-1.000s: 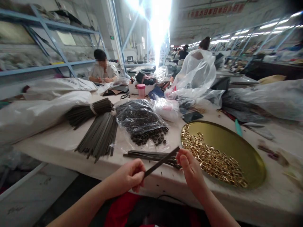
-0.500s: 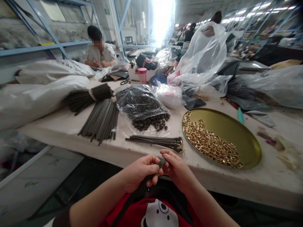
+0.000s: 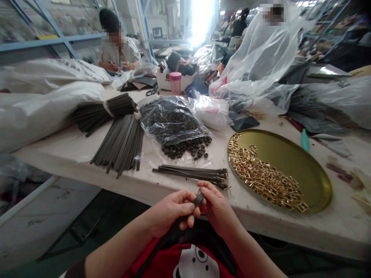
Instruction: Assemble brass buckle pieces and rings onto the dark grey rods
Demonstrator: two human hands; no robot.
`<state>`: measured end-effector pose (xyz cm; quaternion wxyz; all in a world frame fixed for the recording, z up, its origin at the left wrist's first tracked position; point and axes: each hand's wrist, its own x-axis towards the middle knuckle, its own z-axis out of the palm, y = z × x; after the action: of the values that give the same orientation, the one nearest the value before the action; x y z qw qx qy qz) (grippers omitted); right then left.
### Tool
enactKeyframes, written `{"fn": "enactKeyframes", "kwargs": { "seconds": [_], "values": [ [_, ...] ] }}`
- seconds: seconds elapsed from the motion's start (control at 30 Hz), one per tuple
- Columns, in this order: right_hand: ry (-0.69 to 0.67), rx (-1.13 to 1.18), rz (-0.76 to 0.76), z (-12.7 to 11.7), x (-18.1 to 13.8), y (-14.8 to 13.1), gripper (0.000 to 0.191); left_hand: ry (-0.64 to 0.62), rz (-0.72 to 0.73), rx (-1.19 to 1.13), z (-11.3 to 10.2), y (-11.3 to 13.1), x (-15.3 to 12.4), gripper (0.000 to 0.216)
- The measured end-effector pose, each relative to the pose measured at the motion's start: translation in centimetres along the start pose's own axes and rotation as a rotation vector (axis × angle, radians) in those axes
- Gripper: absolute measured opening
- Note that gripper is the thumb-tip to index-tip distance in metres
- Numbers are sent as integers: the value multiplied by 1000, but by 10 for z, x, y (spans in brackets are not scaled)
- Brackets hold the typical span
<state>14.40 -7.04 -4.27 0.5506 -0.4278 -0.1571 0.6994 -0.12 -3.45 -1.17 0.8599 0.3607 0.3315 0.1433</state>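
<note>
Workshop tables run off toward a bright doorway, and the nearest one has a pale, worn top (image 3: 72, 150). Just below its front edge the left hand (image 3: 171, 212) and right hand (image 3: 216, 206) meet, both pinched shut on the end of a dark strip (image 3: 198, 199), which trails down under the left palm toward the lap. On the table just beyond the hands lies a small pile of strips (image 3: 191, 173). To its right sits a round gold tray (image 3: 290, 154) holding gold buckles (image 3: 266, 179). Farther back are a clear bag of dark rings (image 3: 171, 121) and a loose bundle of strips (image 3: 121, 144). Another person (image 3: 116, 54) sits at the far end.
</note>
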Motion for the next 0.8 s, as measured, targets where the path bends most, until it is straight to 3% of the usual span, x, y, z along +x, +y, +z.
{"fn": "enactKeyframes", "kwargs": {
  "seconds": [0.13, 0.3, 0.43, 0.5, 0.57, 0.63, 0.73, 0.8],
  "values": [
    [62, -214, -141, -2, 2, 0, 23, 33, -24, 16, -4, -1, 7, 24],
    [54, -442, -206, -1, 3, 0, 25, 124, -45, 166, -4, 0, 11, 20],
    [277, -879, -598, -14, 4, -8, 21, 181, -74, 490, -12, 8, 0, 15],
    [395, -1010, -706, -27, 3, -18, 20, 202, -37, 753, -23, 17, -12, 15],
    [473, -1032, -702, -42, 0, -28, 19, 272, 7, 1010, -40, 29, -27, 17],
    [487, -1001, -654, -56, -5, -35, 19, 353, 6, 1114, -59, 44, -45, 21],
    [401, -1015, -579, -67, -16, -35, 19, 484, 71, 1186, -80, 66, -72, 21],
    [311, -1077, -564, -65, -22, -27, 19, 625, 171, 1113, -84, 78, -84, 17]
  ]
}}
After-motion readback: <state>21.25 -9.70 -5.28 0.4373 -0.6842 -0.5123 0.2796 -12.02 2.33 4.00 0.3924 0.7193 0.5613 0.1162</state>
